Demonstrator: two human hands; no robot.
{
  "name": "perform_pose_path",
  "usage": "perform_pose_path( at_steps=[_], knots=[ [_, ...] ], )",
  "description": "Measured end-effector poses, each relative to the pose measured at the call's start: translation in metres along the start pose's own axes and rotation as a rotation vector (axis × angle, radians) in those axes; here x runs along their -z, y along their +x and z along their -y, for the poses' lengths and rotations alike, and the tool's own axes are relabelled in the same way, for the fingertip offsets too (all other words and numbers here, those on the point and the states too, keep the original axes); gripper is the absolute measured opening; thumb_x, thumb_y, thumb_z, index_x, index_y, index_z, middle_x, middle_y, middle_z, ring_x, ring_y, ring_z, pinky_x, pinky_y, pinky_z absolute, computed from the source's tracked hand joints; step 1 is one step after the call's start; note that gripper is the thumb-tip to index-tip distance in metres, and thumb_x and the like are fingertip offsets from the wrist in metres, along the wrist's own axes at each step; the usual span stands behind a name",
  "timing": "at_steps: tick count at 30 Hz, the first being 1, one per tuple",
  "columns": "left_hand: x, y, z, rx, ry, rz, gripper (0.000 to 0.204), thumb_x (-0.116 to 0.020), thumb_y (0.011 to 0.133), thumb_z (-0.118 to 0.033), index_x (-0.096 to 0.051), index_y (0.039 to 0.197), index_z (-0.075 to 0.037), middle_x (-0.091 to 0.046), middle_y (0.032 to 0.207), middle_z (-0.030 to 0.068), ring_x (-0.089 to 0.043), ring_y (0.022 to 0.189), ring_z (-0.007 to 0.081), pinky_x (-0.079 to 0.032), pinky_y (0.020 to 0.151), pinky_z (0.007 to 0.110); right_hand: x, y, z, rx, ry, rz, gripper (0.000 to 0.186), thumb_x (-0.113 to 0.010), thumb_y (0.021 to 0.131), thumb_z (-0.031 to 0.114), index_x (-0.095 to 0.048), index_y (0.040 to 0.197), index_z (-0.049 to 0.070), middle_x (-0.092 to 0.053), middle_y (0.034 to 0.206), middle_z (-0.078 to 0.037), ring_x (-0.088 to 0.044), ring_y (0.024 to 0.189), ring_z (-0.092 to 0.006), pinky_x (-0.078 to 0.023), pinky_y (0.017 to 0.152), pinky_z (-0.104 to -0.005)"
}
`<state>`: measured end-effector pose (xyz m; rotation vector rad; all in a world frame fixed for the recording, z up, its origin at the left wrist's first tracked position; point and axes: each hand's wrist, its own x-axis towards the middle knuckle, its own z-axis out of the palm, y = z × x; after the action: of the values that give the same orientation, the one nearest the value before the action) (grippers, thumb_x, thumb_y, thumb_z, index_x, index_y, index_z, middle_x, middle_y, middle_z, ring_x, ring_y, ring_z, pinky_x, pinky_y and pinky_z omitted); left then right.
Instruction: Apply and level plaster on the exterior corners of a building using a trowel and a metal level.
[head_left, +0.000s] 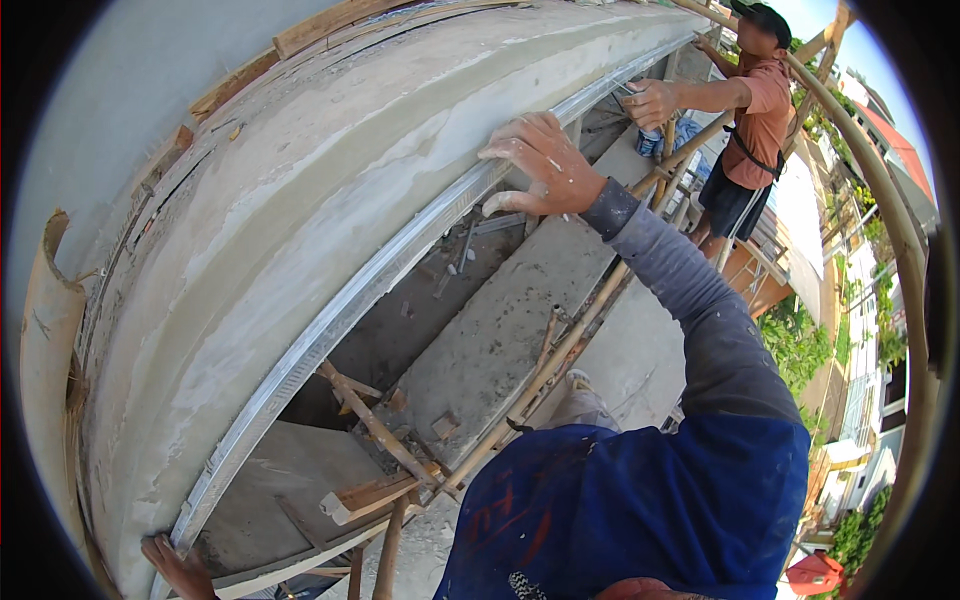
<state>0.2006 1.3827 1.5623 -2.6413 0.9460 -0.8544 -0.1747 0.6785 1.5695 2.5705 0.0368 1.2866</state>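
You're pressing 2 hands on 1 metal strip point(330, 320) running along the lower edge of the plastered beam point(300, 200). Your right hand point(535, 165) is lying flat, fingers spread, on beam & strip; your left hand point(180, 568) is touching the strip's near end, finger state can't tell. 1 co-worker point(750, 120) is holding the far end. Bamboo scaffold point(560, 350) is standing outdoors, houses & trees below.

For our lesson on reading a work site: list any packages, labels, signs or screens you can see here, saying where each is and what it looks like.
No signs, labels or screens can be made out.
Possible package: a small blue and white container under the co-worker's hand, upper right, by the bamboo scaffold; its kind is unclear.
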Motion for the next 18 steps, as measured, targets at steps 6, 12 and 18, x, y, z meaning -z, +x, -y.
perform_pose_path(
  at_steps=[6,12,18],
  knots=[
    [0.005,-0.004,-0.021,-0.038,0.166,-0.005,0.054,-0.055,0.086,-0.043,-0.053,0.115,0.002,-0.051,0.123,0.0159,-0.045,0.118,0.0395,-0.029,0.107,0.052,0.045,-0.08,-0.128,-0.688,-0.935,0.017,0.024,-0.061,0.074,0.018,-0.064,0.096,0.011,-0.058,0.09,-0.007,-0.052,0.09,-0.0287,-0.04,0.075,-0.0452],
    [-0.006,0.003,-0.042,0.269,0.055,-0.086,0.057,-0.06,0.071,0.0,-0.039,0.124,0.007,-0.035,0.134,0.0302,-0.032,0.127,0.0448,-0.031,0.105,0.047,0.037,-0.111,-0.191,-0.434,-0.89,0.01,0.016,-0.058,0.073,0.018,-0.065,0.087,0.011,-0.057,0.085,-0.006,-0.054,0.089,-0.0272,-0.042,0.07,-0.0457],
    [-0.005,0.003,-0.047,0.33,0.152,-0.023,0.053,-0.054,0.075,0.001,-0.037,0.125,0.007,-0.033,0.134,0.0303,-0.033,0.126,0.0438,-0.032,0.104,0.046,0.037,-0.117,-0.203,-0.613,-0.911,0.298,0.02,-0.059,0.077,0.02,-0.065,0.093,0.01,-0.059,0.095,-0.007,-0.054,0.096,-0.027,-0.043,0.081,-0.0467]
  ],
)
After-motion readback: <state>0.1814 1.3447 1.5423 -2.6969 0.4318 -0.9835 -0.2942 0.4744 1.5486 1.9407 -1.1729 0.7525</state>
